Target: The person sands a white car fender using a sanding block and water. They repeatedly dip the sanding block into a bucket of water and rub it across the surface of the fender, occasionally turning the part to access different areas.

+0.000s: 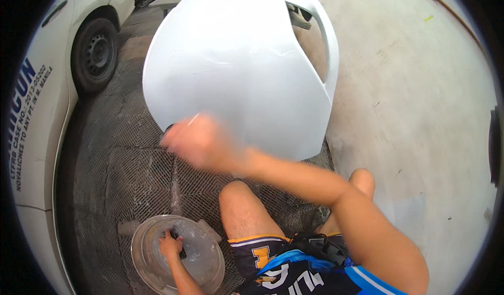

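Observation:
In front of me stands a smooth white car door panel [231,80] with a window opening at its upper right. My right hand [197,143] reaches across to the panel's lower left edge, smeared by motion. Its fingers look curled, and a small dark edge shows beside them; what they hold is too blurred to name. At lower left, my left hand [170,245] is down inside a round clear plastic tub [137,242]. Its fingers bend over a small dark thing [182,252], partly hidden by the hand. The tub's inside looks cloudy.
A white vehicle [39,137] with dark lettering runs along the left, its black wheel [95,54] beyond the tub. Dark ribbed matting [142,179] covers the floor. On the right lies a large pale, scuffed surface [409,111]. My bent knees flank the space below the panel.

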Available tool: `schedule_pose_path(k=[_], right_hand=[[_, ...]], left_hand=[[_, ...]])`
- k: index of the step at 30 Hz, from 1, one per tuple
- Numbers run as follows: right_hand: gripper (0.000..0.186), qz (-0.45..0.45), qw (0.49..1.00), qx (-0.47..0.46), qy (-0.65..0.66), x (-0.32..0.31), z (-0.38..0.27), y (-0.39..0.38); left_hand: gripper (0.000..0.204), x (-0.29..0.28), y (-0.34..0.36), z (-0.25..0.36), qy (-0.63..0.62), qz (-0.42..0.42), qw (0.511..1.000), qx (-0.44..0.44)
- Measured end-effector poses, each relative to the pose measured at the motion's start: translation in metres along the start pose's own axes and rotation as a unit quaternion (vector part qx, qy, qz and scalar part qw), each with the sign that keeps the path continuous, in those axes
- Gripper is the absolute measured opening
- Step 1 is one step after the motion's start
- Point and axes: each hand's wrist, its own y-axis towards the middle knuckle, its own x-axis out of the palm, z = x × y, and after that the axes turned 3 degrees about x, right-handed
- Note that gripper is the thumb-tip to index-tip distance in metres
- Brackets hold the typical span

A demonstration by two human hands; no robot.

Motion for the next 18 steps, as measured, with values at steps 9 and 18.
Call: schedule_pose_path(k=[9, 18], right_hand=[[0.032, 0.200, 0.821, 0.532, -0.060, -0.299, 0.100, -0.166], [0.077, 0.170, 0.837, 0.514, 0.075, -0.255, 0.142, -0.271]], left_hand=[[0.071, 0.054, 0.016, -0.002, 0.040, 0.102, 0.994, 0.021], [0.066, 0.044, -0.027, 0.007, -0.126, 0.020, 0.992, 0.015]])
